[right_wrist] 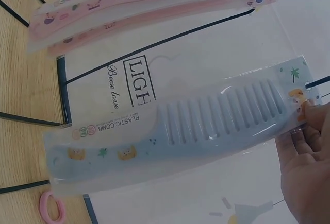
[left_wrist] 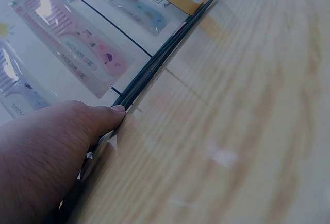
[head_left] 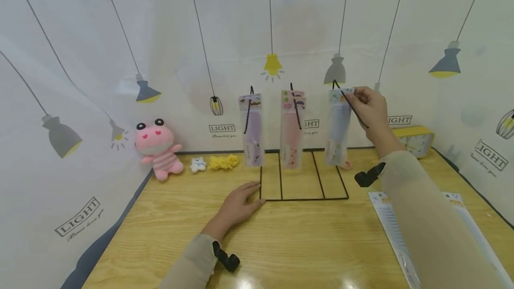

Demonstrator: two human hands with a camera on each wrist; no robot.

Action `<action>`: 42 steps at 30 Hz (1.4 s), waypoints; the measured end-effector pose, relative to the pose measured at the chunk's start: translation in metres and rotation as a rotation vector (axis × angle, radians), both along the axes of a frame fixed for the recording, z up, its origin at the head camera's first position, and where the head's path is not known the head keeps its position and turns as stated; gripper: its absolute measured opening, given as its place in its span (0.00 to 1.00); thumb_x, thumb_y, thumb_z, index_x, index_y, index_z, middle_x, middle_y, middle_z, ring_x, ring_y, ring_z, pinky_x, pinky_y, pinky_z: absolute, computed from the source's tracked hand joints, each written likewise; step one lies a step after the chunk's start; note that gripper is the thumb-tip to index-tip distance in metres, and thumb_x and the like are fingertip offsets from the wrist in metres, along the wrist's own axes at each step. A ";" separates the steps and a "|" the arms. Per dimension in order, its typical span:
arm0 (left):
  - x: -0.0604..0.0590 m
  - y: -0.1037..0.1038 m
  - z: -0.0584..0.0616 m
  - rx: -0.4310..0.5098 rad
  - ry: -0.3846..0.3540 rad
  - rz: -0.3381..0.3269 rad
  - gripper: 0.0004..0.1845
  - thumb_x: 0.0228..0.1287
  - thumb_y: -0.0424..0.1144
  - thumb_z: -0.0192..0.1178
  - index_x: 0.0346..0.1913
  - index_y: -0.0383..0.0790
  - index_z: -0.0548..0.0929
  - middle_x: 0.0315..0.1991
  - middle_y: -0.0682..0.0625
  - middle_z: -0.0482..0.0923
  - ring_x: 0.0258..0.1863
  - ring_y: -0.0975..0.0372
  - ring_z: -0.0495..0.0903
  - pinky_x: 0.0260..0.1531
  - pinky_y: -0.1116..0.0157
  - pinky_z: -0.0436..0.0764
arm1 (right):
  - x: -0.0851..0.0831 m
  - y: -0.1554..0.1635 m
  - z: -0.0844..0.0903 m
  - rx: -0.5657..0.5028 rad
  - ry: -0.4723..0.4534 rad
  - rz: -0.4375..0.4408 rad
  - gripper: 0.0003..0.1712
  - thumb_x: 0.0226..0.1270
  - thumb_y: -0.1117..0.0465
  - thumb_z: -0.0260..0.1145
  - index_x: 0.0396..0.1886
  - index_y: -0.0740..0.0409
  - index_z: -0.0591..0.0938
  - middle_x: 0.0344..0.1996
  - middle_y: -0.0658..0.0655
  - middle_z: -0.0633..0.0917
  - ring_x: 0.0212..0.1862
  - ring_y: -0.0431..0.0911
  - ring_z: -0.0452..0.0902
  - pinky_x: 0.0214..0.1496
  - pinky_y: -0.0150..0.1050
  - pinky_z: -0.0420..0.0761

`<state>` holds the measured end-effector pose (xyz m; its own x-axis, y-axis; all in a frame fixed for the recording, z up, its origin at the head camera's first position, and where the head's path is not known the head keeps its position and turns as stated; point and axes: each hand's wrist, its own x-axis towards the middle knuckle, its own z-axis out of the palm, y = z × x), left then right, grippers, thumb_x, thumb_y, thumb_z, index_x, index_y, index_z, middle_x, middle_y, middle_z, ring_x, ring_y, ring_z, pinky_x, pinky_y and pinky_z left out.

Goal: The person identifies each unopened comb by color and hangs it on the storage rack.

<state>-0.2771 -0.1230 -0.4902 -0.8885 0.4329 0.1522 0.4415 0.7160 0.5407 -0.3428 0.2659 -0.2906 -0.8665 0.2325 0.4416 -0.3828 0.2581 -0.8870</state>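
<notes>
My right hand (head_left: 370, 109) pinches the top corner of a packaged blue comb (right_wrist: 221, 116), which hangs at the right-hand hook of a black wire rack (head_left: 305, 199). The hook's wire passes by the hole in the package's header. Packaged pink combs (head_left: 293, 130) hang on the middle hook, and a packaged purple comb (head_left: 253, 130) on the left one. Low on the table, my left hand (head_left: 237, 204) touches the left front corner of the rack's base with extended fingers. Its thumb (left_wrist: 105, 118) lies against the base wire in the left wrist view.
More blue comb packages (head_left: 387, 217) lie on the table at the right, partly under my right forearm. A yellow clock (head_left: 415, 141) stands behind that arm. A pink plush toy (head_left: 158, 148), a small white bear figure (head_left: 198, 164) and a yellow bundle (head_left: 224, 162) sit back left.
</notes>
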 end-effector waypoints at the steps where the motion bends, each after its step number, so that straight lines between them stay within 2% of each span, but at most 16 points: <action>1: 0.000 0.000 0.000 -0.001 0.001 -0.002 0.34 0.72 0.60 0.57 0.75 0.48 0.70 0.75 0.53 0.65 0.75 0.55 0.60 0.72 0.48 0.63 | 0.000 0.000 0.000 -0.003 -0.003 0.002 0.18 0.71 0.52 0.67 0.47 0.64 0.82 0.33 0.38 0.86 0.41 0.35 0.81 0.44 0.24 0.80; 6: 0.000 0.001 0.000 -0.001 -0.002 -0.004 0.34 0.72 0.60 0.57 0.75 0.48 0.70 0.75 0.53 0.65 0.75 0.55 0.60 0.72 0.49 0.62 | -0.001 0.002 -0.003 -0.053 -0.027 0.021 0.19 0.71 0.53 0.67 0.48 0.64 0.81 0.35 0.40 0.85 0.42 0.36 0.81 0.48 0.26 0.82; 12: 0.001 0.000 0.000 -0.010 0.002 0.002 0.34 0.72 0.60 0.57 0.75 0.48 0.70 0.75 0.54 0.65 0.75 0.55 0.60 0.72 0.49 0.62 | -0.002 0.005 -0.005 -0.125 -0.068 0.035 0.18 0.68 0.53 0.70 0.50 0.60 0.81 0.36 0.40 0.85 0.43 0.36 0.81 0.47 0.24 0.82; 17: 0.000 0.000 0.000 -0.020 0.007 0.005 0.34 0.72 0.60 0.57 0.75 0.48 0.69 0.74 0.54 0.65 0.75 0.55 0.61 0.72 0.49 0.63 | 0.000 0.008 -0.007 -0.032 -0.103 -0.007 0.21 0.69 0.47 0.67 0.54 0.54 0.81 0.40 0.37 0.83 0.47 0.34 0.78 0.53 0.30 0.78; 20: 0.000 0.000 0.000 -0.027 0.011 0.000 0.34 0.72 0.59 0.57 0.75 0.47 0.69 0.75 0.53 0.64 0.75 0.55 0.61 0.72 0.49 0.63 | 0.002 0.008 -0.008 0.007 -0.100 -0.014 0.22 0.70 0.46 0.66 0.55 0.55 0.81 0.42 0.38 0.83 0.48 0.34 0.77 0.56 0.36 0.76; 25: 0.000 0.001 0.000 -0.029 0.018 -0.009 0.35 0.73 0.59 0.57 0.75 0.45 0.69 0.75 0.52 0.64 0.75 0.54 0.61 0.72 0.49 0.63 | 0.004 0.009 -0.010 0.020 -0.100 -0.024 0.23 0.70 0.45 0.66 0.55 0.55 0.80 0.43 0.39 0.83 0.49 0.35 0.77 0.59 0.38 0.76; 31: 0.000 0.001 -0.002 -0.022 0.018 -0.008 0.34 0.72 0.60 0.57 0.75 0.46 0.69 0.75 0.52 0.65 0.75 0.55 0.61 0.72 0.50 0.63 | 0.007 0.013 -0.012 0.021 -0.151 -0.060 0.25 0.67 0.39 0.66 0.55 0.48 0.82 0.45 0.40 0.85 0.49 0.35 0.79 0.67 0.50 0.70; 34: 0.000 0.001 -0.003 -0.022 0.016 -0.008 0.35 0.72 0.60 0.56 0.75 0.46 0.69 0.75 0.53 0.64 0.75 0.55 0.60 0.73 0.50 0.62 | 0.010 0.017 -0.014 0.036 -0.154 -0.080 0.25 0.67 0.38 0.66 0.55 0.49 0.83 0.44 0.41 0.86 0.48 0.36 0.80 0.63 0.47 0.73; 38: -0.001 0.000 -0.003 -0.024 0.016 -0.004 0.35 0.72 0.61 0.56 0.75 0.47 0.69 0.75 0.54 0.64 0.75 0.56 0.60 0.73 0.50 0.62 | 0.015 0.022 -0.017 0.068 -0.126 -0.096 0.25 0.67 0.40 0.68 0.54 0.51 0.84 0.42 0.41 0.86 0.47 0.37 0.79 0.49 0.36 0.73; 42: -0.001 0.000 -0.004 -0.022 0.012 0.000 0.35 0.72 0.62 0.55 0.75 0.48 0.69 0.75 0.54 0.64 0.75 0.56 0.60 0.72 0.50 0.63 | 0.026 0.031 -0.023 0.097 -0.117 -0.124 0.27 0.63 0.39 0.71 0.52 0.52 0.84 0.40 0.37 0.85 0.47 0.35 0.78 0.44 0.31 0.73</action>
<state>-0.2783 -0.1231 -0.4939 -0.8866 0.4363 0.1534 0.4480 0.7276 0.5195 -0.3169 0.2966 -0.3136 -0.8804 0.3021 0.3654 -0.2388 0.3832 -0.8923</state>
